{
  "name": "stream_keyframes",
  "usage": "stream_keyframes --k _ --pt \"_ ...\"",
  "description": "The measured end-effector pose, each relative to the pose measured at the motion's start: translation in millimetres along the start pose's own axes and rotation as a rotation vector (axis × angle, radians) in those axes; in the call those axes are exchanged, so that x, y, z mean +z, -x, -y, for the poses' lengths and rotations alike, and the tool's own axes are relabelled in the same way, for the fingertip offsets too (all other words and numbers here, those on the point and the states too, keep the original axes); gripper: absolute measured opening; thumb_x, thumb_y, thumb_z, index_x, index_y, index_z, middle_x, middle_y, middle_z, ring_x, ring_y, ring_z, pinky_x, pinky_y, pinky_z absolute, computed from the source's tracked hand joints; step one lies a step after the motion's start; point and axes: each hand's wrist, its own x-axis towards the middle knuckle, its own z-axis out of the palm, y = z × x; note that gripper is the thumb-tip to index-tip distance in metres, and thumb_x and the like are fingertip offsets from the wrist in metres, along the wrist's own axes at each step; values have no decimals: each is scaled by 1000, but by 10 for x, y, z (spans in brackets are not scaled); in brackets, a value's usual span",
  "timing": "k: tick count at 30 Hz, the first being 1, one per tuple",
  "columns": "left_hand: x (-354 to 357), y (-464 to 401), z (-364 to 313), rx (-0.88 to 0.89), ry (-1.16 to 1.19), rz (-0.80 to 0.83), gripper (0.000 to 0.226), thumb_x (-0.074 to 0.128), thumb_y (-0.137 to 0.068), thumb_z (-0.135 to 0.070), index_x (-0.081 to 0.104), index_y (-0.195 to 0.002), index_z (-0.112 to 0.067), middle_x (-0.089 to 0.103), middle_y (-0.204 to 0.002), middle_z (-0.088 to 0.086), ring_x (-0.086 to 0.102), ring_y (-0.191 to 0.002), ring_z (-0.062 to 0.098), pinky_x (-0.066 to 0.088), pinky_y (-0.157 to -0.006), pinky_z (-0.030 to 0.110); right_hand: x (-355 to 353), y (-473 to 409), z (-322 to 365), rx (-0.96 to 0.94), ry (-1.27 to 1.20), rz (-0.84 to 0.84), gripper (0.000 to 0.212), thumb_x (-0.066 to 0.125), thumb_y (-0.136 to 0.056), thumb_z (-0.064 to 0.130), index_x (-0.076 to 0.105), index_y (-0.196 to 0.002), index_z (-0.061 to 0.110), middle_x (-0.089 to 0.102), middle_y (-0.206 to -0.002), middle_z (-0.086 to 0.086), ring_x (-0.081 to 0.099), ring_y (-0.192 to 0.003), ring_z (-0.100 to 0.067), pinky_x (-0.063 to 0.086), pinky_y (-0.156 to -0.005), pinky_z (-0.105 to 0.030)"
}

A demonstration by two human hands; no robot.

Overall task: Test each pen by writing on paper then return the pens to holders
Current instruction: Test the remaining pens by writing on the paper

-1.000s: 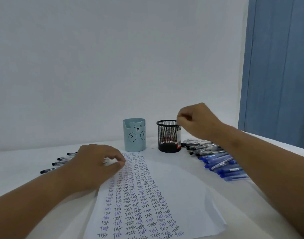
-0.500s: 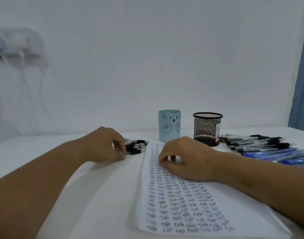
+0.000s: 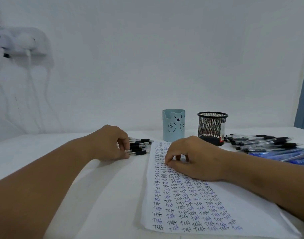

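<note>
The paper (image 3: 191,204) lies on the tabletop (image 3: 104,195) straight before me. My right hand (image 3: 194,157) rests on its far end; my left hand (image 3: 111,144) sits to its left, touching a small heap of pens (image 3: 139,145). Behind the paper stand two holders side by side, the bear cup (image 3: 173,125) left of the mesh cup (image 3: 212,128). A bigger spread of pens (image 3: 268,145) lies right of the mesh cup.

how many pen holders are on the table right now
2. The light blue bear-face holder stands at the sheet's far end; the black mesh holder stands just right of it, beside the right-hand pen pile. None seems hidden.
</note>
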Motion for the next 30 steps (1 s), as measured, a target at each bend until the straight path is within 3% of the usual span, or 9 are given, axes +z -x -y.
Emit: stream_keyframes --k 4,9,13,16,20,23,25,28,30 --pt "2 -37 8 -19 -10 6 14 78 -81 -24 73 -73 -35 67 -81 -20 66 -75 10 59 -73 34 1 8 -9 -7 -1 -2 14 63 -95 27 76 -101 24 71 -97 15 64 -89 -5 51 -82 -24" --pt "40 -50 8 -5 -28 -54 14 68 -91 -17 69 -83 -28 61 -86 -17 54 -75 -1 37 -63 10 5 4 -18 -14 -1 -12 14 64 -95 26 76 -101 23 71 -97 15 65 -90 -4 50 -81 -20" --pt "-1 -15 -63 59 215 -222 24 55 -97 -7 64 -85 -24 68 -80 -7 59 -68 17 45 -59 20 4 11 -27 -8 41 -162 17 62 -95 25 74 -108 24 68 -99 17 61 -89 -1 44 -76 -11" --pt "2 21 -277 116 336 -223 24 54 -99 -7 66 -87 -24 66 -73 -13 57 -63 16 44 -51 17 -17 -19 -18 -1 136 -435 27 61 -93 33 68 -117 24 63 -110 10 57 -103 -5 48 -87 -24" --pt "96 71 -636 264 354 -178 21 65 -96 -12 69 -85 -30 66 -74 -24 56 -56 6 48 -58 19 -65 -56 16 133 287 -268 38 49 -99 46 64 -126 25 67 -113 8 54 -109 -14 43 -97 -37" --pt "122 89 -750 141 629 -201 6 70 -93 -20 72 -97 -25 74 -82 -12 61 -57 12 56 -68 29 -85 -75 -91 171 306 -206 30 42 -104 37 68 -107 22 68 -95 7 54 -88 -15 41 -85 -36" --pt "97 85 -719 -39 919 -114 17 62 -99 -26 71 -107 -15 77 -88 3 62 -60 18 54 -72 35 -109 -68 -218 241 284 -225 23 46 -104 31 67 -104 22 68 -92 2 59 -84 -21 43 -80 -34" --pt "81 88 -627 -160 1308 76 37 40 -108 -29 68 -115 -4 76 -101 16 71 -74 24 55 -72 32 -104 -43 -351 290 233 -247 17 48 -102 28 65 -102 25 66 -88 -1 58 -82 -25 49 -77 -42" --pt "136 82 -621 -141 1409 102 35 40 -107 -22 67 -114 -2 76 -106 16 75 -84 22 59 -73 27 -112 -37 -389 294 213 -244 16 50 -102 24 66 -103 26 64 -90 -1 57 -84 -24 49 -77 -42"
